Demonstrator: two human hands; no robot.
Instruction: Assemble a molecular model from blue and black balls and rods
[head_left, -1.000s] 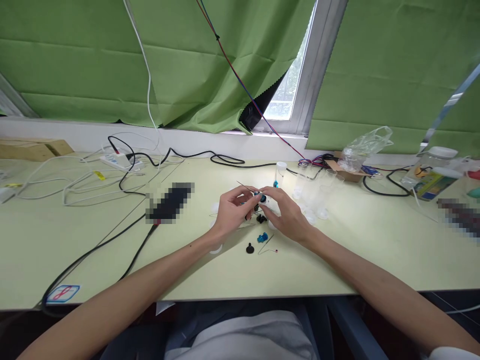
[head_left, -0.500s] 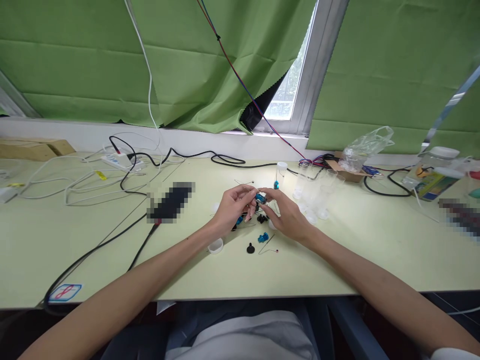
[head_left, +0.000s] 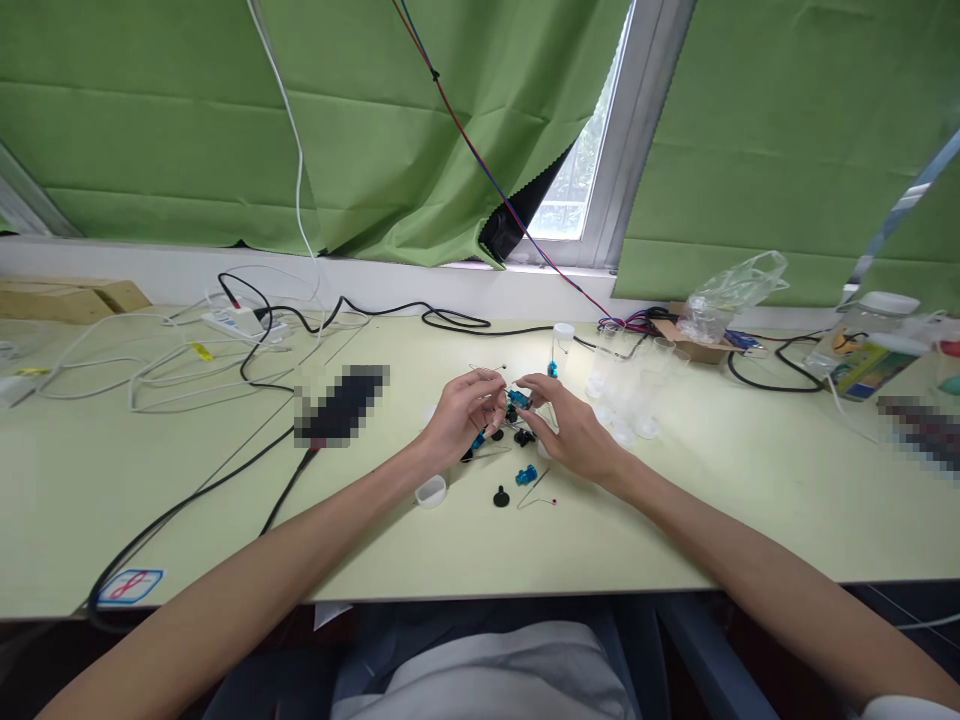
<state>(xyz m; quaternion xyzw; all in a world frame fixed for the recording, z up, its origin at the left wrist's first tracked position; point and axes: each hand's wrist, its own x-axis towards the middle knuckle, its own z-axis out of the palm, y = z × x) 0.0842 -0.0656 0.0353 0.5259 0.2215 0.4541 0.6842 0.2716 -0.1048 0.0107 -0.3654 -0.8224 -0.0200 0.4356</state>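
Observation:
My right hand (head_left: 564, 422) pinches a small blue plastic piece (head_left: 519, 399) between thumb and fingertips, above the table. Just left of it is my left hand (head_left: 466, 412), its fingers curled and thumb drawn in; whatever they hold is too small to make out. Beneath the hands lie loose black parts (head_left: 524, 437) and thin wires, partly covered by my fingers. Nearer to me rest a second blue piece (head_left: 526, 475), a round black part with a stem (head_left: 501, 497) and a bent wire with a red tip (head_left: 541, 499).
A white cap (head_left: 431, 491) lies by my left wrist. Behind my right hand stands a clear tube with a white lid (head_left: 564, 331), a blue piece inside. Several clear cups (head_left: 637, 395) are to the right. A blurred dark device (head_left: 341, 406) and cables occupy the left.
My left fingers have drawn back slightly leftward from the blue piece, and their grip has loosened. My right hand still holds the piece in nearly the same place.

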